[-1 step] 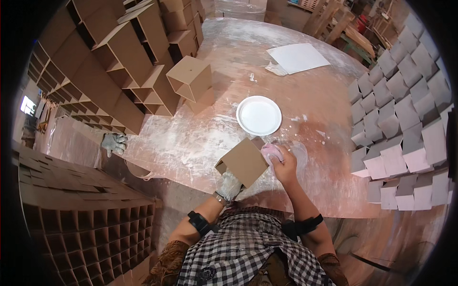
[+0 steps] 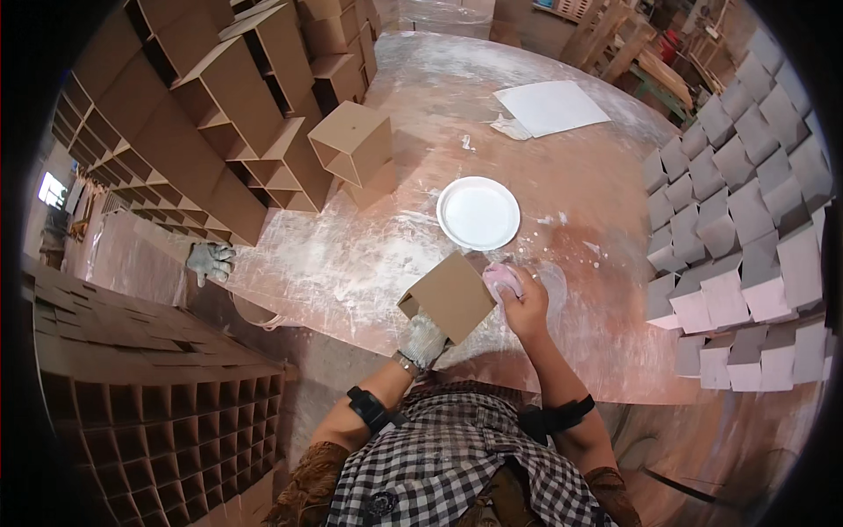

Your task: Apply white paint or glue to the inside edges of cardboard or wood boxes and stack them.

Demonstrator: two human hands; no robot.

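My left hand [image 2: 422, 341], in a whitish work glove, holds a small brown board box [image 2: 454, 297] tilted above the table's near edge. Its fingers reach into the box's open side and are partly hidden. My bare right hand [image 2: 527, 303] grips a soft pink sponge [image 2: 500, 279] at the box's right side, thumb toward me. Whether the sponge presses on the box I cannot tell. Just beyond the box stands a round white dish [image 2: 479, 213] with a white content.
Stacked brown boxes [image 2: 237, 105] rise at the left, with one loose box [image 2: 351, 140] beside them. Rows of pale coated boxes [image 2: 746, 176] line the right. A white sheet [image 2: 553, 107] lies farther back. An empty glove [image 2: 211, 262] rests at the table's left edge. A divided brown stack [image 2: 158, 413] stands lower left.
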